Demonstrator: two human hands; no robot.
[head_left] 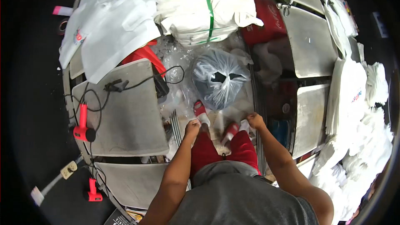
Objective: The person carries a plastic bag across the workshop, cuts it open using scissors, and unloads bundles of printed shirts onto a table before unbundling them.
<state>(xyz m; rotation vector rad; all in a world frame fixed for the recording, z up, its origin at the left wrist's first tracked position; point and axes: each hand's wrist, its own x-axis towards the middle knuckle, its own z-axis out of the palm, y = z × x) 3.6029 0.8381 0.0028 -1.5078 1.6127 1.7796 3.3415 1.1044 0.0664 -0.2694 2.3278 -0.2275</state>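
My left hand point(192, 127) is closed in front of my left knee, close to a red slipper point(199, 107). Whatever may be between its fingers is hidden or too small to name. My right hand point(255, 121) is also closed, in front of my right knee. A small white piece point(244, 125), thin plastic or cloth, shows at its fingertips. Beyond both hands, a knotted translucent plastic bag point(218, 93) with dark contents sits on the floor. Loose clear plastic point(177, 58) lies to its left.
Grey tables point(121, 121) flank me, with a red heat gun point(84, 127) and black cable at left. A strapped white bundle point(191, 4) stands ahead. Scissors point(286, 6) lie at upper right. White bags point(343, 100) pile along the right; a power outlet point(68, 169) is at lower left.
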